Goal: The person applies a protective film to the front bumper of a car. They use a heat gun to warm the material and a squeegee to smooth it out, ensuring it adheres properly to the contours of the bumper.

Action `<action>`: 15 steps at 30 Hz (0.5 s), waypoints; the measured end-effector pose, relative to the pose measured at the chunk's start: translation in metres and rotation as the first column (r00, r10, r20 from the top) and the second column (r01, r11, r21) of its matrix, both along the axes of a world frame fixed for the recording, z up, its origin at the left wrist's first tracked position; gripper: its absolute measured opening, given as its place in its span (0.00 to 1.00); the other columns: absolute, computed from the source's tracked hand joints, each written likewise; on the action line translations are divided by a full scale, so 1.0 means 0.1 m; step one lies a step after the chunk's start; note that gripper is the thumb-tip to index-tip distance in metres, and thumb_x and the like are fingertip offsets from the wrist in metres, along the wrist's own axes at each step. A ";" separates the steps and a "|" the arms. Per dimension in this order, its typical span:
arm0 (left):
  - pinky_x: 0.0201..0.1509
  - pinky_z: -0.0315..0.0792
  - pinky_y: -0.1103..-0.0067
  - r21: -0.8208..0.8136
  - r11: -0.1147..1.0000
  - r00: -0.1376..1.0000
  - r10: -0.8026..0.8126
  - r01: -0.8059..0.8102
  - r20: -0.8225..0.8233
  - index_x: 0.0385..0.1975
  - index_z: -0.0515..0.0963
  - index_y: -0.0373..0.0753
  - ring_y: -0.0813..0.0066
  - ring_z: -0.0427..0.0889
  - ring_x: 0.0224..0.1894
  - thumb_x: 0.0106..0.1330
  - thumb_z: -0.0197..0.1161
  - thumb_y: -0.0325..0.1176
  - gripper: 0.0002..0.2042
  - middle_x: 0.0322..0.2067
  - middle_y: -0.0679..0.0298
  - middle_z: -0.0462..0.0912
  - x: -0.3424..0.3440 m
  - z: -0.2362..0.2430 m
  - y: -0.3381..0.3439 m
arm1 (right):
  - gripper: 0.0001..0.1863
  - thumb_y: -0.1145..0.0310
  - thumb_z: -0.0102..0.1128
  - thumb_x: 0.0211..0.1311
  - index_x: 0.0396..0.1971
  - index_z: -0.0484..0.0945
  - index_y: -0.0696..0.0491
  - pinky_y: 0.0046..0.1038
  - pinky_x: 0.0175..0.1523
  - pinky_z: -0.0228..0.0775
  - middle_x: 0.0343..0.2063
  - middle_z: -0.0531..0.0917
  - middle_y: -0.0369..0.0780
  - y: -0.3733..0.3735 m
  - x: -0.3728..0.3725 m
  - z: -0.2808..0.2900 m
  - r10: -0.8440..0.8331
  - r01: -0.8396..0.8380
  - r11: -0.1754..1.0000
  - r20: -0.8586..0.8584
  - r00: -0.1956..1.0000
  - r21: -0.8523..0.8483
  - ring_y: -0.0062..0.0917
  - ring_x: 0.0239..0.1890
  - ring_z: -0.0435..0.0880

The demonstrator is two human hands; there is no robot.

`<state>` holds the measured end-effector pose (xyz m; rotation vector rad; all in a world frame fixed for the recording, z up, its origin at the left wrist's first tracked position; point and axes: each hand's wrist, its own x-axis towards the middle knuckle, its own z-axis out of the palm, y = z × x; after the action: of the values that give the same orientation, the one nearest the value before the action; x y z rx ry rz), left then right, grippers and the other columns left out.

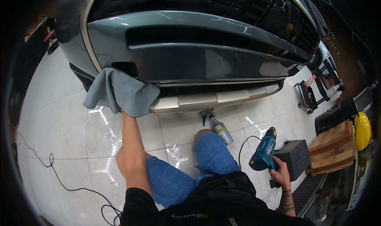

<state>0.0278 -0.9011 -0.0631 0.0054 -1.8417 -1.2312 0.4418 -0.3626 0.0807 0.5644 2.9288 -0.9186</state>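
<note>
A grey cloth [121, 92] hangs over my left hand at the lower left corner of a dark car bumper [210, 61]. My left forearm [133, 140] reaches up to it; the fingers are hidden beneath the cloth, which the hand holds up against the bumper. Out to the right, my right hand [282, 173] is wrapped round the handle of a teal heat gun [262, 151]. Its dark nozzle points up toward the car, well apart from the bodywork. Below the bumper runs a silver lower trim [216, 99].
A spray bottle [220, 130] lies on the tiled floor [71, 135] by my knee. Right of the heat gun are a black box [293, 158], wooden boards [332, 150], a yellow object [362, 131] and a wheeled cart [313, 92]. A cable [75, 189] loops at left.
</note>
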 end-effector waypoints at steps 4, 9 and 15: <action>0.68 0.49 0.80 -0.020 1.000 1.000 0.003 -0.003 0.010 0.64 0.53 0.36 0.68 0.57 0.65 0.69 0.50 0.35 0.26 0.63 0.60 0.58 0.03 0.03 -0.03 | 0.33 0.69 0.58 0.35 0.48 0.73 0.67 0.24 0.37 0.71 0.29 0.80 0.48 0.04 0.03 -0.04 -0.011 0.010 0.999 -0.003 1.000 -0.047 0.27 0.27 0.77; 0.67 0.51 0.79 -0.087 0.996 0.997 -0.021 0.028 0.080 0.63 0.54 0.37 0.68 0.59 0.64 0.68 0.51 0.35 0.25 0.62 0.60 0.60 0.10 0.13 -0.28 | 0.34 0.69 0.60 0.35 0.50 0.72 0.66 0.24 0.40 0.70 0.33 0.81 0.49 0.04 0.03 -0.09 -0.059 0.058 0.997 -0.008 0.998 -0.049 0.26 0.30 0.78; 0.65 0.53 0.78 -0.102 0.994 0.994 -0.039 0.049 0.099 0.61 0.57 0.37 0.67 0.61 0.62 0.68 0.51 0.36 0.23 0.60 0.60 0.62 0.16 0.19 -0.22 | 0.36 0.72 0.63 0.35 0.52 0.69 0.67 0.26 0.49 0.70 0.37 0.80 0.51 0.03 0.05 -0.11 0.025 -0.036 0.994 -0.105 0.994 -0.105 0.31 0.38 0.80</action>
<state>0.0436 -0.9232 -0.0444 -0.0338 -1.9982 -1.1818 0.4465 -0.3601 0.0700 0.4789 2.9454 -1.1259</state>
